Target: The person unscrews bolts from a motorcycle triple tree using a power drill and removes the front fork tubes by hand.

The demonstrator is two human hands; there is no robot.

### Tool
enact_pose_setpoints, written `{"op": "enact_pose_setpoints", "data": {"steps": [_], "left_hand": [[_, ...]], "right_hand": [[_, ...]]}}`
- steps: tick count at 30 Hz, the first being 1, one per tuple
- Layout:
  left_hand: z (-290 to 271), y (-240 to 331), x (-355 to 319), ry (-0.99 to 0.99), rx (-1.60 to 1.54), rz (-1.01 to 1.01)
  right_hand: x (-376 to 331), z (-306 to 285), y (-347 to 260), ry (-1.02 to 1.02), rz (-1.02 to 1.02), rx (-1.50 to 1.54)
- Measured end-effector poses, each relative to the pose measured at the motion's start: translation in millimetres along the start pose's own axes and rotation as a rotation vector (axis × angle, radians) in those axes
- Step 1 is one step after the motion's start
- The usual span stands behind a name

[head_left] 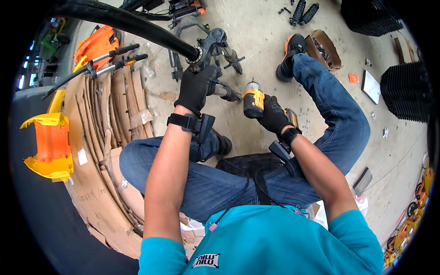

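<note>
My left hand (198, 88), in a black glove, is closed around the lower side of a dark metal fork clamp (214, 42). That clamp sits at the end of a thick black frame tube (151, 33), by a ring-shaped bearing (195, 55). Fork legs (231, 57) reach away from it toward the floor. In my gloved right hand (274, 115) is a yellow and black cordless impact driver (253, 101), its nose tilted away from me and apart from the fork. The fingertips of both hands are partly hidden.
Stacked flattened cardboard (98, 151) lies at left, with orange and yellow plastic covers (52, 145) and a handlebar (94, 66) by it. Beyond my foot sit a box of small parts (324, 51) and black shock absorbers (304, 13). Black crates (405, 91) stand right.
</note>
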State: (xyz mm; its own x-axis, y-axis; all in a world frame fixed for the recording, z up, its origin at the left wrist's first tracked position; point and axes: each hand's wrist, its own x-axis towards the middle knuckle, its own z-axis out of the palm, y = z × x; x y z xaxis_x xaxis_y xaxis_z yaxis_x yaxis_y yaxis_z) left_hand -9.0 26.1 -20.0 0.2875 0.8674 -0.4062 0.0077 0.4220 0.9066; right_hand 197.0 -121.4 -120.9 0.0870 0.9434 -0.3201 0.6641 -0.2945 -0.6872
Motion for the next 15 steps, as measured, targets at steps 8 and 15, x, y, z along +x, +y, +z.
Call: {"op": "enact_pose_setpoints", "data": {"steps": [8, 15], "left_hand": [[0.7, -9.5, 4.8, 0.06, -0.055, 0.05], [1.2, -12.4, 3.7, 0.097, -0.028, 0.116]], "right_hand": [[18.7, 63.1, 111.3, -0.004, 0.108, -0.285], [11.5, 76.9, 119.7, -0.177, 0.388, -0.291]]}}
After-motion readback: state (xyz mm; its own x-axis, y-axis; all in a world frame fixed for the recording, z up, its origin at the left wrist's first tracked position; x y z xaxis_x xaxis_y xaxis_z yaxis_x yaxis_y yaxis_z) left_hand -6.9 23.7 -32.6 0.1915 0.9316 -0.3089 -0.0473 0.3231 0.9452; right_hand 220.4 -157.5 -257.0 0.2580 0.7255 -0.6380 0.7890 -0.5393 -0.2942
